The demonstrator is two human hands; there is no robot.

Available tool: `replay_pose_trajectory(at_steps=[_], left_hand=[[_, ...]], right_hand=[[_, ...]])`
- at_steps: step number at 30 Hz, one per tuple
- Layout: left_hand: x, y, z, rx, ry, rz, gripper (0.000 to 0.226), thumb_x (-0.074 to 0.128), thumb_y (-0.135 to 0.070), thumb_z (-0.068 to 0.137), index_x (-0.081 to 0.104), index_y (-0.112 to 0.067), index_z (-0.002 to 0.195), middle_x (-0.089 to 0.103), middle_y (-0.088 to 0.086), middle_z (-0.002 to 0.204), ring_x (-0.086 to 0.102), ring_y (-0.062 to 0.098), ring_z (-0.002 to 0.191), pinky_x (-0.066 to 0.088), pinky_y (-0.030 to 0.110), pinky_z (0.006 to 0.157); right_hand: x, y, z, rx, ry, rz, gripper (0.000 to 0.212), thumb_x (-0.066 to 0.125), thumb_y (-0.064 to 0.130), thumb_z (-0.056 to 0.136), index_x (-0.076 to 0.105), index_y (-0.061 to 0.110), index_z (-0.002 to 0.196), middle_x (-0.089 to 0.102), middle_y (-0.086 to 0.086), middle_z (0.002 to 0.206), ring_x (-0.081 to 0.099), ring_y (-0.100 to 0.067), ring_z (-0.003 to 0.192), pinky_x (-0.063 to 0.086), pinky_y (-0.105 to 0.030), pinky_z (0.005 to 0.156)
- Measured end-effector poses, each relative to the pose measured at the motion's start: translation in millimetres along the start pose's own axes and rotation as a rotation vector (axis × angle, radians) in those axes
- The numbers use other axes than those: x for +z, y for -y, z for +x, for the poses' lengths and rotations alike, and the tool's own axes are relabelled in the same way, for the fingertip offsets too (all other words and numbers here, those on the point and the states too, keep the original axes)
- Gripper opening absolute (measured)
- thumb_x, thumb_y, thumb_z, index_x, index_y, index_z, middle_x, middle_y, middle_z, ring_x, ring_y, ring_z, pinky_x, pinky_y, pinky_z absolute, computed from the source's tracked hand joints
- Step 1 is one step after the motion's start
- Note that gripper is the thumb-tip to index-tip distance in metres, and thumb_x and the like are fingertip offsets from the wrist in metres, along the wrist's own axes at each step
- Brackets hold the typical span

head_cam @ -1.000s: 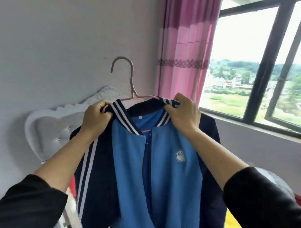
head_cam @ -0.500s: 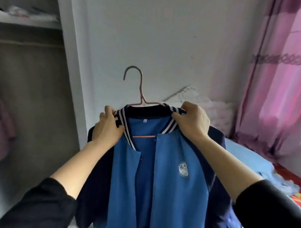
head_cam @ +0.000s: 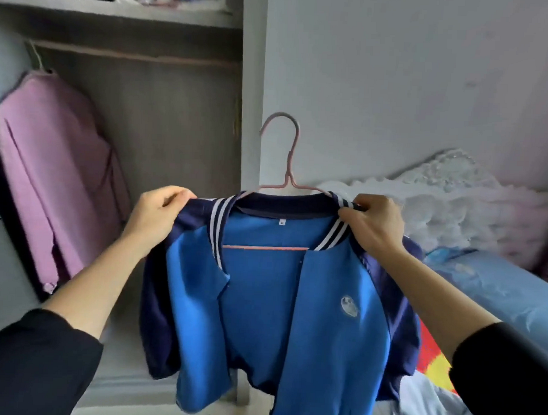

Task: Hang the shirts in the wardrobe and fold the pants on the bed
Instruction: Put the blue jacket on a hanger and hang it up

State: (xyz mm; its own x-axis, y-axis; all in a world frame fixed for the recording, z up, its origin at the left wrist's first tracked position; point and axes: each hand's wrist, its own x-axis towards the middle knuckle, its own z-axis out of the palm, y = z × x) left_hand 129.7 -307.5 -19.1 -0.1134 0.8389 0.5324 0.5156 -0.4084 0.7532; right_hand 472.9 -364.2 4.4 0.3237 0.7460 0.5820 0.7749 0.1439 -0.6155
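The left hand (head_cam: pixel 156 217) and right hand (head_cam: pixel 373 224) are held apart, each gripping a shoulder of a blue jacket (head_cam: pixel 282 300) with navy sleeves and a striped collar, held up in the air on a pink hanger (head_cam: pixel 282 158). Beyond it stands the open wardrobe (head_cam: pixel 250 98), where a purple garment (head_cam: pixel 53 174) hangs from the rail (head_cam: pixel 132 56) at the left. To the right lies the bed (head_cam: pixel 497 283).

A pale grey wall (head_cam: pixel 411 72) faces me, softly and evenly lit. On my left the wardrobe (head_cam: pixel 252 82) stands open, grey inside, with a shelf (head_cam: pixel 118 14) across the top and a hanging rail (head_cam: pixel 132 55) just beneath it. On my right is the bed (head_cam: pixel 497 283), covered in blue, with its white ornate headboard (head_cam: pixel 448 170) against the wall.
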Motion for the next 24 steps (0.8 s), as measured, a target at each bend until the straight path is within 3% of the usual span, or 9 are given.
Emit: replay_pose_trajectory(at_steps=[4,8,10,13,15,20,24], left_hand=[[-25,33,14,0.0,-0.08,0.263,0.018,0.054,-0.02,0.094,0.07,-0.014,0.1,0.064,0.007,0.095,0.06,0.025,0.089,0.044,0.031,0.078],[-24,53,14,0.131,0.123,0.334,0.024,0.046,-0.03,0.098,0.064,-0.017,0.109,0.064,-0.004,0.1,0.057,0.014,0.092,0.04,0.029,0.077],[-19,63,19,0.113,0.148,0.356,0.024,0.043,-0.034,0.099,0.056,-0.015,0.092,0.063,-0.003,0.08,0.057,0.018,0.076,0.039,0.034,0.066],[-24,84,36,0.051,0.105,0.28,0.032,0.043,-0.033,0.099,0.044,-0.011,0.076,0.049,0.003,0.06,0.041,0.02,0.059,0.033,0.03,0.056],[-30,95,54,0.027,0.128,0.227,0.034,0.045,-0.035,0.098,0.047,-0.01,0.075,0.049,0.005,0.061,0.039,0.015,0.059,0.034,0.031,0.058],[-46,119,96,0.024,0.162,0.227,0.039,0.045,-0.042,0.097,0.05,-0.015,0.069,0.04,-0.011,0.052,0.032,0.004,0.05,0.031,0.032,0.055],[-62,142,113,-0.015,0.16,0.188,0.039,0.047,-0.04,0.096,0.055,-0.012,0.07,0.04,-0.01,0.055,0.035,0.007,0.055,0.031,0.03,0.058]], right_hand=[[39,23,20,0.054,0.043,0.106,0.03,0.061,0.026,0.058,0.034,0.014,0.051,0.027,0.005,0.047,0.026,-0.017,0.05,0.023,-0.029,0.048],[91,44,32,0.068,0.145,0.096,0.027,0.064,0.024,0.056,0.042,0.009,0.055,0.031,0.005,0.047,0.027,-0.018,0.052,0.027,-0.029,0.049],[117,52,39,0.062,0.223,0.127,0.027,0.065,0.024,0.055,0.041,0.011,0.052,0.029,0.006,0.045,0.025,-0.017,0.054,0.025,-0.028,0.05],[148,59,51,-0.008,0.366,0.126,0.028,0.063,0.025,0.059,0.039,0.016,0.05,0.029,0.006,0.042,0.026,-0.018,0.054,0.024,-0.03,0.05],[169,67,57,-0.091,0.425,0.084,0.026,0.057,0.032,0.062,0.039,0.015,0.054,0.034,0.005,0.045,0.03,-0.018,0.052,0.026,-0.031,0.05],[219,101,74,-0.248,0.57,0.091,0.029,0.057,0.033,0.073,0.04,0.018,0.055,0.044,0.006,0.05,0.041,-0.017,0.053,0.032,-0.031,0.048],[256,134,85,-0.406,0.578,0.113,0.019,0.056,0.045,0.082,0.054,0.027,0.081,0.061,0.007,0.074,0.055,-0.018,0.07,0.044,-0.033,0.061]])
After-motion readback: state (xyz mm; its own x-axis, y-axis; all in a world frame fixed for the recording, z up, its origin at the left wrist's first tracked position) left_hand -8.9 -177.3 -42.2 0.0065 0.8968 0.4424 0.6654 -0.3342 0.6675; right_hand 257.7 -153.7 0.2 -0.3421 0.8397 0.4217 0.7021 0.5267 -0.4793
